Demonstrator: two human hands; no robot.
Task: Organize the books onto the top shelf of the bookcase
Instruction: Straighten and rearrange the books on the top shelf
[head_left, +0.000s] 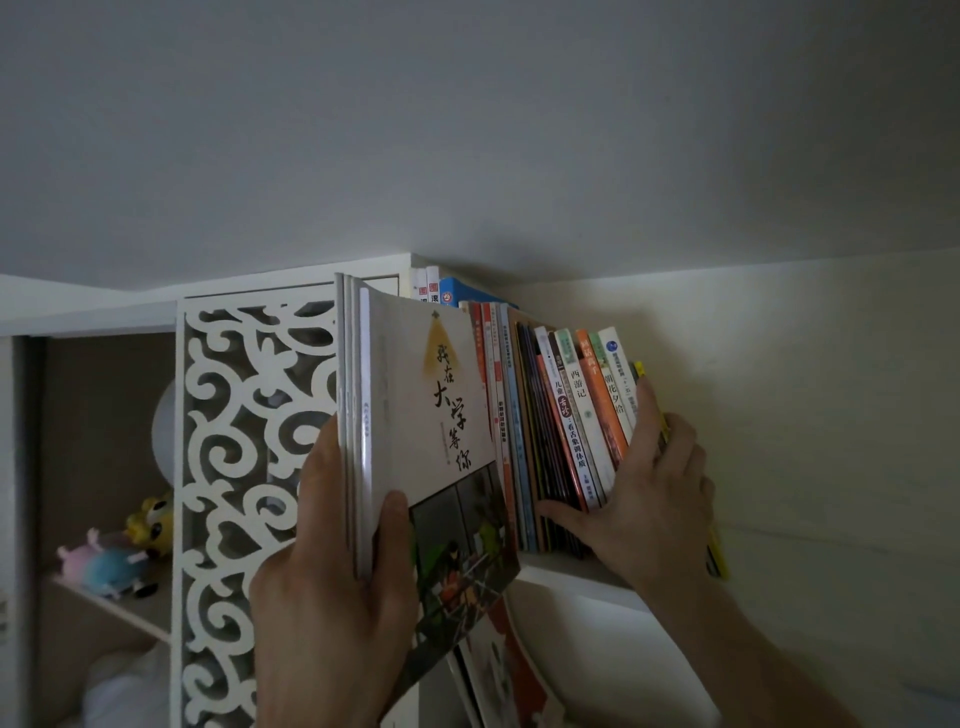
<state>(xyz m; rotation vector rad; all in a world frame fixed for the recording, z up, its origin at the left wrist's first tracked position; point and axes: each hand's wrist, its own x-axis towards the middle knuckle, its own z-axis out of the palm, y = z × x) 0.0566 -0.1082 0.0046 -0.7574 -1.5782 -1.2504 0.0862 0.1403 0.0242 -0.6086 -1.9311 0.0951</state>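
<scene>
Left hand (332, 587), fingers clamped on glossy white paperbacks titled 我在大学等你 (415, 415); at three o'clock, right hand (644, 493), fingers spread, presses leaning upright paperbacks including 西游记 (576, 415).

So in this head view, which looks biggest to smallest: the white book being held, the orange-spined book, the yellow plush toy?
1. White book, though it is nearest the camera.
2. Orange-spined book.
3. Yellow plush toy, farther back, so unsure.
</scene>
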